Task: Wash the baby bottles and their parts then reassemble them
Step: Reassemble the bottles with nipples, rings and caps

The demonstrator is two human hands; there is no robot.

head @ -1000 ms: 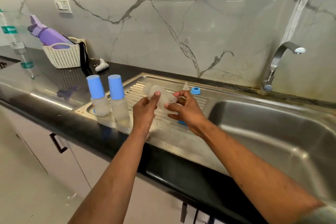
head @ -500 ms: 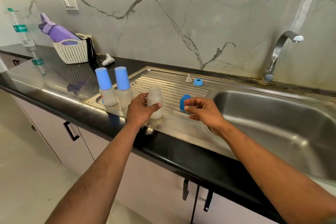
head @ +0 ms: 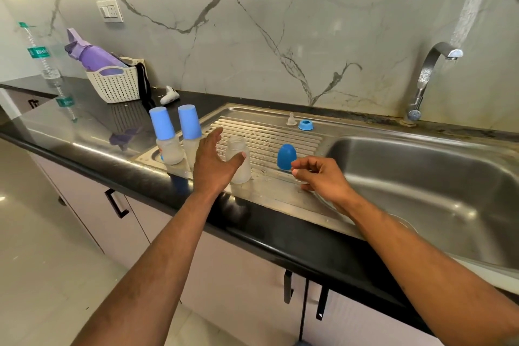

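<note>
An uncapped clear bottle [head: 239, 160] stands upright on the steel drainboard [head: 269, 135]. My left hand [head: 213, 163] is spread just left of it, fingers straight, thumb by the bottle's side. A blue cap [head: 286, 156] stands on the drainboard to the right; my right hand [head: 320, 177] hovers beside it with loosely curled fingers and holds nothing. Two assembled bottles with blue caps [head: 165, 135] [head: 191, 132] stand at the drainboard's left end. A clear teat [head: 291, 119] and a blue ring [head: 305, 124] lie at the back.
The sink basin [head: 421, 177] lies to the right, with the tap [head: 429, 76] behind it. On the black counter [head: 84, 126] at the left are a white basket [head: 115, 86] holding a purple bottle, a plastic water bottle [head: 42, 59] and a small white object [head: 169, 95].
My left hand stood the clear bottle on the drainboard and let go, opening its fingers. My right hand set the blue cap down and drew back a little.
</note>
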